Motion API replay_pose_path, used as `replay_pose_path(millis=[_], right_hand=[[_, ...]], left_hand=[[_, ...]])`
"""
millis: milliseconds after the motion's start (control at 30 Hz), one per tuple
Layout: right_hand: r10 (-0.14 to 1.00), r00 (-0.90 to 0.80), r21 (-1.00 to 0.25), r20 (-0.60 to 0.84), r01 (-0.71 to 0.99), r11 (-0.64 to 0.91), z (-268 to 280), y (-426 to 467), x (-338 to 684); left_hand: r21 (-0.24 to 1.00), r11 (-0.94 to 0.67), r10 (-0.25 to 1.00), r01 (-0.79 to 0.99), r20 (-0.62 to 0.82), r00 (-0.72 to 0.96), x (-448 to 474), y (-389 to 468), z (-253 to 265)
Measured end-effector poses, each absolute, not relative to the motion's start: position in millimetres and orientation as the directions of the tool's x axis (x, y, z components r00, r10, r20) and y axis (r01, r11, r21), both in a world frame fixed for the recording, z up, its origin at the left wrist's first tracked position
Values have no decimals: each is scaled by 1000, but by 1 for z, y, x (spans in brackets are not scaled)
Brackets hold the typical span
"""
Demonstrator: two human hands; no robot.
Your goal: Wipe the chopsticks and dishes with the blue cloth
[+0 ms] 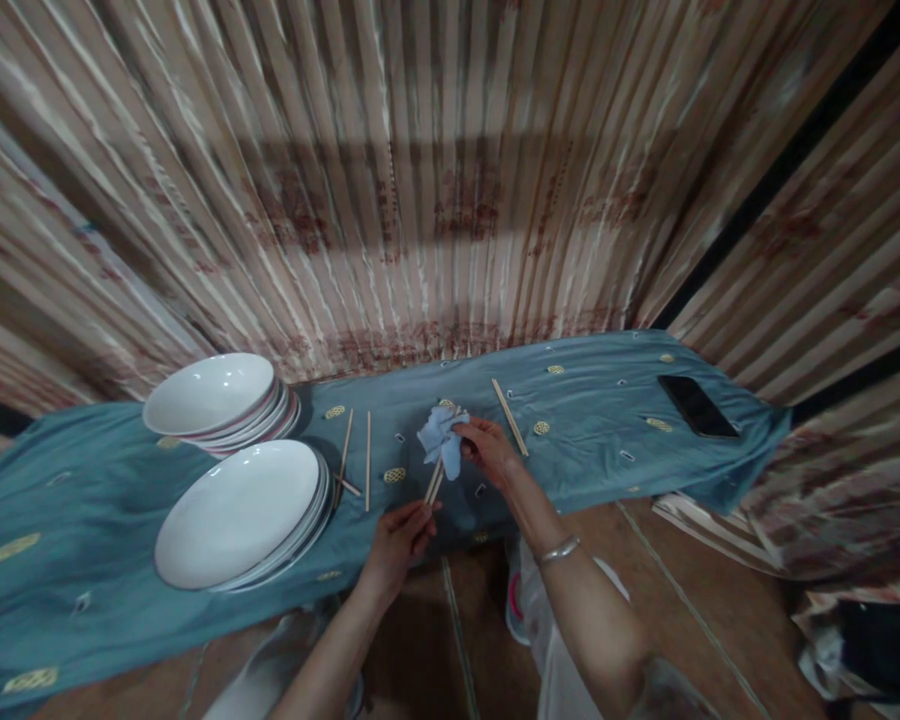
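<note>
Chopsticks were clamped by the left grip, blue cloth by the right grip; even pressure seemed advisable.

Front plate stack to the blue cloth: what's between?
Loose chopsticks, lying on the teal tablecloth, between the front plate stack and the blue cloth in the right hand. Head view shows it.

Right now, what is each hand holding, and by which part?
Left hand: chopsticks, by their near ends. Right hand: light-blue cloth, by its right side.
</note>
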State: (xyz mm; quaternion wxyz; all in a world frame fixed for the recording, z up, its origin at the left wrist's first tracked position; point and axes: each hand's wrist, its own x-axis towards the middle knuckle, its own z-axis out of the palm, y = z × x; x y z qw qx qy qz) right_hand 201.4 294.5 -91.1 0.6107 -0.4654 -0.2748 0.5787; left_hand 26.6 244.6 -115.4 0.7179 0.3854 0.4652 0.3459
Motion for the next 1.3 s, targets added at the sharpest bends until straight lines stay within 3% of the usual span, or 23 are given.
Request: replay_pose_path(millis=[533,1300], right_hand=[[974,-1,-921,-227,-325,-215,-106,280,166],[949,234,-892,-211,-444,-89,-89,292,213]], left_hand=[[904,398,888,-154,-337,313,28,260,-113],[874,482,798,-61,-410,442,32,245,-116]])
